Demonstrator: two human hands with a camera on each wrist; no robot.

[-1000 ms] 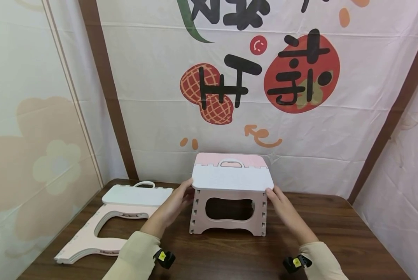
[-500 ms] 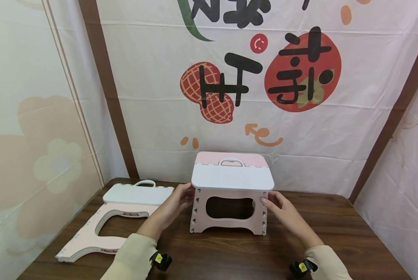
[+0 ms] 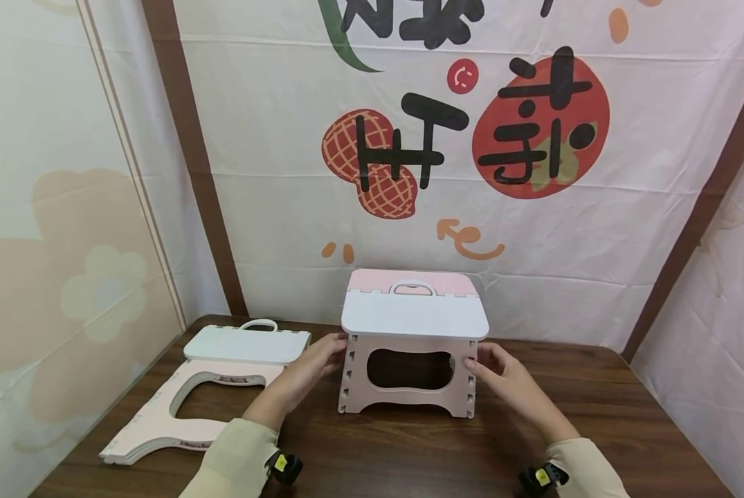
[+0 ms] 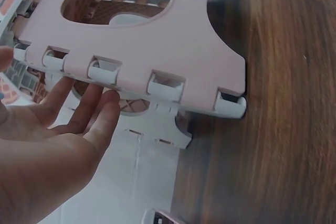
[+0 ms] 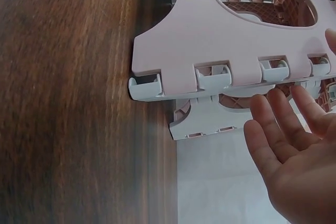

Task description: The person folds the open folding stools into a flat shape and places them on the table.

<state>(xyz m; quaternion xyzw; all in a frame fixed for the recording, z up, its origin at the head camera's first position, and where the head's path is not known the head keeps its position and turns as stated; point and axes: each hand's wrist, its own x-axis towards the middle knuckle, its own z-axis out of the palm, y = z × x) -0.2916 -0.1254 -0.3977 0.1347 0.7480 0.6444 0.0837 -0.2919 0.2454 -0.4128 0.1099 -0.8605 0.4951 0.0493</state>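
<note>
A folding stool (image 3: pixel 416 315) stands unfolded at the back of the table, its top white in front and pink behind, with pink legs and a white handle. My left hand (image 3: pixel 314 360) is at the stool's left side, just under the seat. In the left wrist view its loosely extended fingers (image 4: pixel 86 111) reach to the leg's hinged edge. My right hand (image 3: pixel 504 377) holds the right edge of the front leg panel, thumb in front and fingers at the side. The fingers (image 5: pixel 281 124) show beside the white hinge pieces in the right wrist view.
A second stool (image 3: pixel 153 401), folded flat, lies on the left of the table with its white flap and handle toward the back; my left forearm passes over its right part. The dark wooden table (image 3: pixel 372 456) reaches a printed cloth backdrop (image 3: pixel 272 207) behind.
My right hand has moved from the seat's right corner down to the leg panel edge. My left hand has lowered slightly from the seat's left corner. The stools have stayed in place.
</note>
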